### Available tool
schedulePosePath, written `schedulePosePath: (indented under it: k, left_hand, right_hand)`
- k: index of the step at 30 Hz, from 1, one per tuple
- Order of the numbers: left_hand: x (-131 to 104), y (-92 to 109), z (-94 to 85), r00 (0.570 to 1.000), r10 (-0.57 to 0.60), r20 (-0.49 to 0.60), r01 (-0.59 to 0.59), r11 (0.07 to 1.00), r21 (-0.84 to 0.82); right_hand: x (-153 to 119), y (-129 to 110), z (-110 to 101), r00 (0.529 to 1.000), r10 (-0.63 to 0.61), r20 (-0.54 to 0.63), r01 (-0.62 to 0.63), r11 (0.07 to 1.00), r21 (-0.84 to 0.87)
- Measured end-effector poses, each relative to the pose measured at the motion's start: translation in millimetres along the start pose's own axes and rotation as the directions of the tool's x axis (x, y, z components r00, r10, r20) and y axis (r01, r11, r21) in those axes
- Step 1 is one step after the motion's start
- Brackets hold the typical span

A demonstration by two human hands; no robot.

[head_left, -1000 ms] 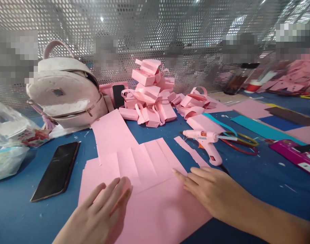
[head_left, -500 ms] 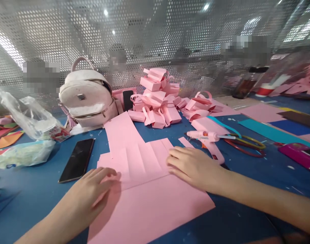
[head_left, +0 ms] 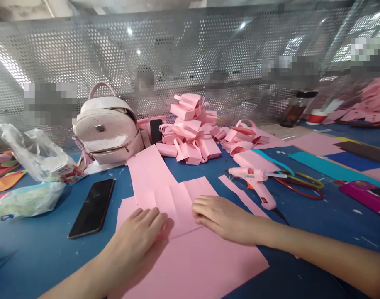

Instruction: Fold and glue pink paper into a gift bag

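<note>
A pink paper sheet (head_left: 179, 203) with several parallel creases lies in front of me, on top of a larger flat pink sheet (head_left: 202, 265). My left hand (head_left: 140, 234) is closed at the creased sheet's near left side, its fingers curled down and the tips hidden. On the right side, my right hand (head_left: 221, 216) has its fingers bent together over the same sheet, thumb tucked below. Both hands rest low against the paper. Another pink strip of paper (head_left: 149, 170) reaches out behind the creased sheet.
A pink glue gun (head_left: 254, 178) lies right of my right hand, by a narrow pink strip (head_left: 239, 193). A black phone (head_left: 93, 207) is at left. Behind stand a pale backpack (head_left: 107, 128) and a pile of folded pink paper pieces (head_left: 193, 128). A magenta tool (head_left: 364, 195) lies far right.
My left hand has moved right and its fingers have curled in. My right hand has shifted slightly left, fingers more bent, so the hands are closer together. The view has tilted up a little.
</note>
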State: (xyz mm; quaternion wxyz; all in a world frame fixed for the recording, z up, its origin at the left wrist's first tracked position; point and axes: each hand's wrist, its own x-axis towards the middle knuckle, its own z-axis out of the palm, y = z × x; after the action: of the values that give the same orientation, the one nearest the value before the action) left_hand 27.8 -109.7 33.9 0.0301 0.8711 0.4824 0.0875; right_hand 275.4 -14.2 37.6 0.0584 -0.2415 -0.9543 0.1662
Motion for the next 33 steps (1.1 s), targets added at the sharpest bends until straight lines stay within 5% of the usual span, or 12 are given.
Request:
schedulePosePath:
  k: [6, 9, 14, 20, 28, 33]
  left_hand:
    - [14.4, 2.3, 14.7, 0.919, 0.322, -0.229, -0.218, 0.897, 0.385]
    - [19.4, -4.9, 8.7, 0.879, 0.387, -0.278, -0.232, 0.857, 0.46]
    - [27.9, -4.7, -8.3, 0.881, 0.356, -0.311, -0.204, 0.88, 0.429]
    - [30.9, 2.4, -23.9, 0.88, 0.252, -0.402, -0.198, 0.965, 0.172]
    - [11.0, 2.2, -43.0, 0.876, 0.214, -0.431, -0.171, 0.976, 0.137]
    - [-3.0, -1.0, -46.0, 0.872, 0.212, -0.441, -0.164, 0.976, 0.145]
  right_hand:
    - [1.8, 2.8, -1.5, 0.999, 0.035, -0.005, -0.034, 0.993, 0.117]
    - [2.0, 2.1, -5.2, 0.991, 0.07, -0.111, -0.051, 0.984, 0.17]
    - [9.3, -13.4, -9.9, 0.906, -0.146, -0.397, 0.14, 0.989, -0.044]
    - [17.9, -34.5, -17.8, 0.816, -0.321, -0.48, 0.162, 0.926, -0.342]
    - [1.0, -33.8, -43.2, 0.864, -0.217, -0.454, 0.113, 0.963, -0.247]
    - [-16.3, -12.6, -53.2, 0.889, -0.203, -0.411, 0.097, 0.96, -0.264]
